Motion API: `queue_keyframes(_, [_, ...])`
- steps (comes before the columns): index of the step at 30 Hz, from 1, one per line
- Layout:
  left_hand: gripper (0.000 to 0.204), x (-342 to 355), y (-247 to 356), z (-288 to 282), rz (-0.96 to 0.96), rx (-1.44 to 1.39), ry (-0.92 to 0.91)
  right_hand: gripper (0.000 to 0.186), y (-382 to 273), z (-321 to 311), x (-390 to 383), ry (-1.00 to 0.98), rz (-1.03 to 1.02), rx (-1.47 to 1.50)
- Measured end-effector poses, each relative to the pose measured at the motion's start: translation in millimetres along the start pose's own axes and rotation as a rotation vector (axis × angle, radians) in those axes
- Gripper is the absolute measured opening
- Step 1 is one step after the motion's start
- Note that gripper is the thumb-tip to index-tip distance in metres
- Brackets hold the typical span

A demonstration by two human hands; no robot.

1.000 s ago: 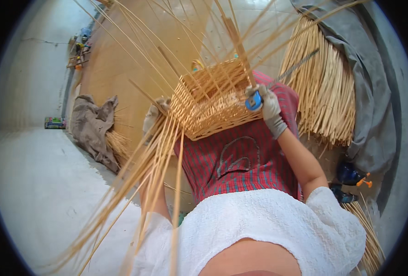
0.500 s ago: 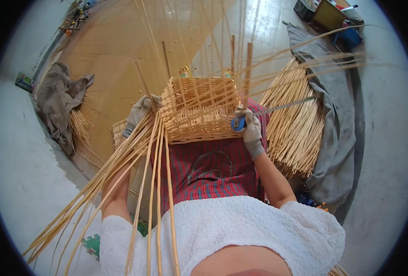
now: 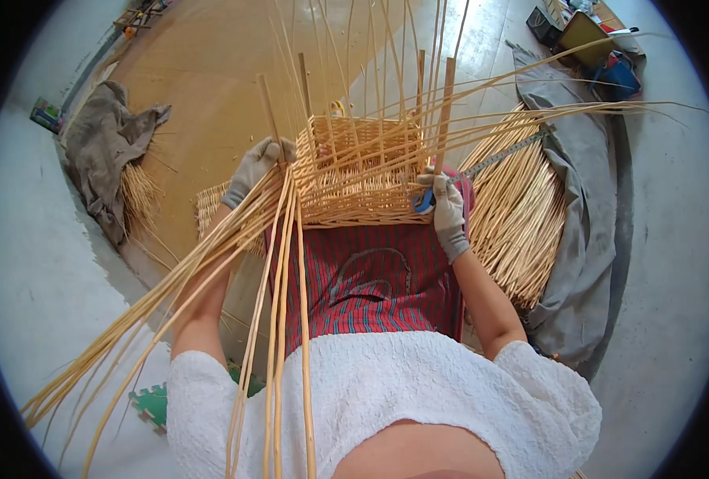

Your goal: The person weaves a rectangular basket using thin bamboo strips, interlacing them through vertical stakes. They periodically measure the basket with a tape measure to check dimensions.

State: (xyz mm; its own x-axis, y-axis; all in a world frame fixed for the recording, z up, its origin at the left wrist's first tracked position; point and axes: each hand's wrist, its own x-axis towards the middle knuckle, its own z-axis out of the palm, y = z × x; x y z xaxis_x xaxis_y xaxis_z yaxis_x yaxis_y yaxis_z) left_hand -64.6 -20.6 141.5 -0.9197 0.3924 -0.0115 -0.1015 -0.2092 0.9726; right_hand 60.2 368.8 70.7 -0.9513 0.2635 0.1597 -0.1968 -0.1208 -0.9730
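A partly woven wicker basket (image 3: pixel 354 195) with long upright and trailing canes sits on red striped cloth (image 3: pixel 374 295) over my lap. My left hand (image 3: pixel 257 164), in a pale glove, is closed at the basket's left corner, on a wooden corner post (image 3: pixel 266 100) among bunched canes (image 3: pixel 210 263). My gloved right hand (image 3: pixel 446 207) grips a blue tape measure (image 3: pixel 423 200) against the right-hand post (image 3: pixel 446 100). The tape's metal blade (image 3: pixel 494 160) sticks out toward the upper right, over a pile of canes.
A cane pile (image 3: pixel 514 231) lies right on grey cloth (image 3: pixel 578 287). Crumpled brown cloth (image 3: pixel 99 152) with canes lies left, and a woven piece (image 3: pixel 210 209) behind my left arm. Containers and tools (image 3: pixel 582 44) stand upper right. A green foam mat (image 3: pixel 150 407) shows lower left.
My view has turned, and the basket now appears more level. My right hand with the tape measure has shifted slightly within the view; both hands keep their grips at the corners.
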Motion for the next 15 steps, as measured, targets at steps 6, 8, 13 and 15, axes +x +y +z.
queue_keyframes(6, [0.067,-29.9,-7.3,23.5,0.182,-0.488,-0.051,0.051,-6.9,-13.3,-13.7,-0.099,0.044,-0.139])
queue_keyframes(8, [0.066,-36.3,-2.0,34.7,0.19,-0.536,0.054,0.051,-10.8,-23.7,-15.9,-0.105,0.093,-0.121])
queue_keyframes(13, [0.043,-82.4,-6.3,90.5,0.093,-0.349,0.51,0.045,-25.0,-25.0,-29.3,-0.033,-0.123,-0.333])
queue_keyframes(15, [0.038,-114.7,-41.6,103.3,0.062,-0.014,0.491,0.04,-44.0,-15.7,-42.8,0.184,-0.28,-0.284])
